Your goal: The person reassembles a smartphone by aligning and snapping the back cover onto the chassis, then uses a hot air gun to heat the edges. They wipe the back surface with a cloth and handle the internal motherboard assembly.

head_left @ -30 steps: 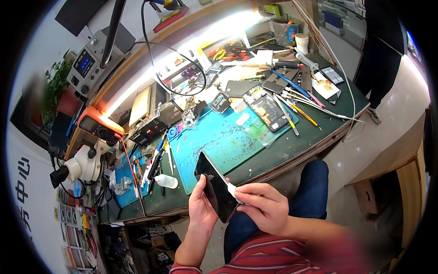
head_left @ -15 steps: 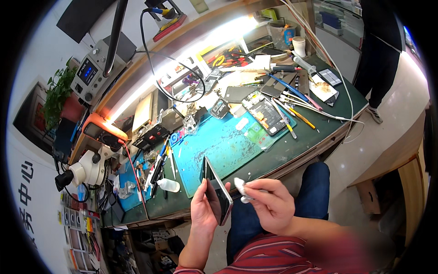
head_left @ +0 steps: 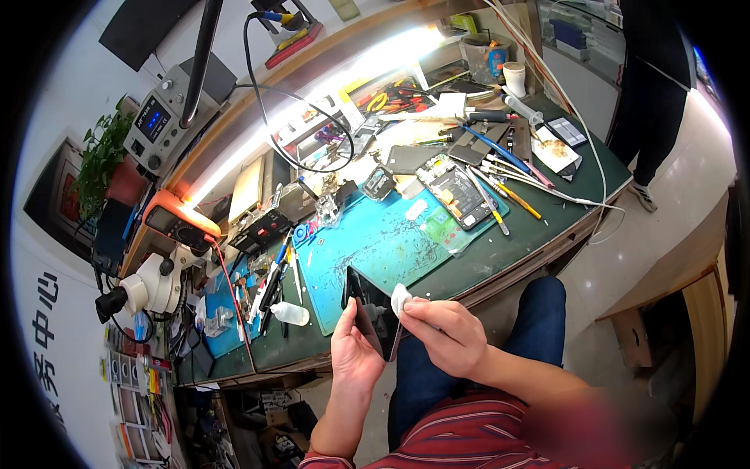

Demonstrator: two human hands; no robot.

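My left hand (head_left: 356,348) grips a dark, glossy smartphone (head_left: 377,316) by its side, tilted in front of me over the bench's near edge. Between the fingertips of my right hand (head_left: 449,332) is a crumpled white tissue (head_left: 401,298), held close beside the phone's right edge; I cannot tell whether it touches. Beyond the phone lies a worn blue work mat (head_left: 336,262). An opened phone (head_left: 459,195) with its insides bare lies on the mat's far right corner. A small white squeeze bottle (head_left: 290,313) lies left of the mat.
Tweezers and brushes (head_left: 512,197) lie at the right of the bench. An orange multimeter (head_left: 181,219), a white microscope (head_left: 148,289) and a grey power supply (head_left: 156,125) stand at the left. A black cable (head_left: 248,74) loops above the bench. A person in dark trousers (head_left: 644,117) stands far right.
My right hand has moved left and slightly up, bringing the tissue to the phone's edge. The phone has turned so more of its glossy face shows.
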